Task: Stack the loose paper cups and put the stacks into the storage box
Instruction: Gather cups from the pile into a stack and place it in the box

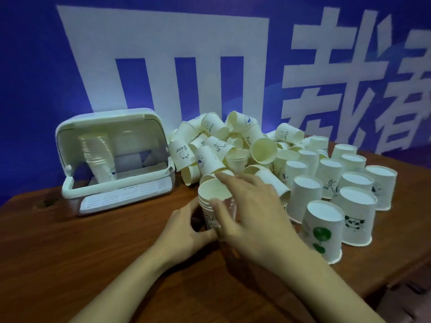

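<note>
Right hand [247, 206], grip spread over the short nested stack of cream paper cups [213, 201]; left hand [186, 226], at eight o'clock, clasps it steady for stacking.

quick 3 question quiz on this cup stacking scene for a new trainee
1. True or false: the storage box already holds a stack of cups.
2. Which hand grips the stack in progress low on its side? A left B right
3. How do the cups with the panda print and its neighbours stand?

Key: 1 true. 2 A; the left hand grips it, the right hand reaches over its rim. 3 upside down, bases up.
</note>
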`<state>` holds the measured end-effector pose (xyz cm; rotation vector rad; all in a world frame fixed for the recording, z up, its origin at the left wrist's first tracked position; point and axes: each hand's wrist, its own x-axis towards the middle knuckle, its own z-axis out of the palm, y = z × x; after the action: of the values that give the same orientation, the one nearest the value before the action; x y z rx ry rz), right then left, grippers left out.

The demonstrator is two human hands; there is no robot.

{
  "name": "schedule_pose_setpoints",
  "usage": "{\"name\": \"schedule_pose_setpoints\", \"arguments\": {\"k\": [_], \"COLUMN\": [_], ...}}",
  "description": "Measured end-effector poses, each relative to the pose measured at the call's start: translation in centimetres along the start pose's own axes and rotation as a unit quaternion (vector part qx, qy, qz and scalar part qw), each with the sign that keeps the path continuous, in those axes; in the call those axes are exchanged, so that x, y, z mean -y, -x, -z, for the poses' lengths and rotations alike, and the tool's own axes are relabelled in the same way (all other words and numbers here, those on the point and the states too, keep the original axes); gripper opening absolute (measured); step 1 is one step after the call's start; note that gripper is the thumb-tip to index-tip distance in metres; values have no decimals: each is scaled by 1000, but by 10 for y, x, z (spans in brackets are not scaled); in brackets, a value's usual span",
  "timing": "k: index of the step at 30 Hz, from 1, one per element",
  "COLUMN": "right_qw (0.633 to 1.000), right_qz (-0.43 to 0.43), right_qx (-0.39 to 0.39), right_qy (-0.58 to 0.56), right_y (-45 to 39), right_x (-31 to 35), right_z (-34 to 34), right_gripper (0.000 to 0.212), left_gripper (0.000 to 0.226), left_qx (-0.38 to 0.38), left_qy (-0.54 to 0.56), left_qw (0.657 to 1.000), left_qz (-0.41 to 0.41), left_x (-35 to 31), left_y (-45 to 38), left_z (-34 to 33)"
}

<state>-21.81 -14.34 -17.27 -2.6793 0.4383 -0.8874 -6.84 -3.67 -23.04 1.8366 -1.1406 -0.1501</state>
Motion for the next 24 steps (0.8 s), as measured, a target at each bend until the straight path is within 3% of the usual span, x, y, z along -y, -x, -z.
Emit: {"name": "schedule_pose_setpoints", "arguments": {"k": [4, 7, 9, 12, 14, 15, 19, 22, 24], "right_qw": [998, 1000, 994, 944, 921, 929, 965, 977, 963], "right_qz": [20, 11, -27, -161, -201, -197, -212, -185, -169], "right_qx": [44, -18, -52, 94, 158, 154, 61, -102, -188], "right_qy": [42, 21, 97, 271, 293, 273, 140, 11, -95], "right_y": [4, 18, 31, 48, 53, 55, 57, 56, 55], "right_x": [1, -11, -20, -35, -46, -50, -52, -46, -41], "right_z": [-9, 14, 38, 72, 79, 78, 80, 85, 80], "right_gripper": [40, 56, 65, 86, 86, 79, 77, 67, 56], "left_gripper": [73, 66, 65, 70, 72, 73, 77, 76, 77], "left_qx": [0, 2, 13, 37, 48, 51, 62, 70, 76], "left_qy": [-3, 3, 12, 16, 21, 23, 30, 36, 40], "left_qw": [1000, 1000, 1000, 999, 998, 998, 997, 996, 996], "left_qz": [-9, -13, -18, -34, -32, -32, -35, -33, -27], "left_x": [-6, -13, -22, -30, -32, -32, -35, -34, -35], "left_y": [1, 4, 8, 13, 15, 16, 16, 15, 16], "left_z": [-3, -14, -26, -39, -39, -38, -37, -35, -34]}}
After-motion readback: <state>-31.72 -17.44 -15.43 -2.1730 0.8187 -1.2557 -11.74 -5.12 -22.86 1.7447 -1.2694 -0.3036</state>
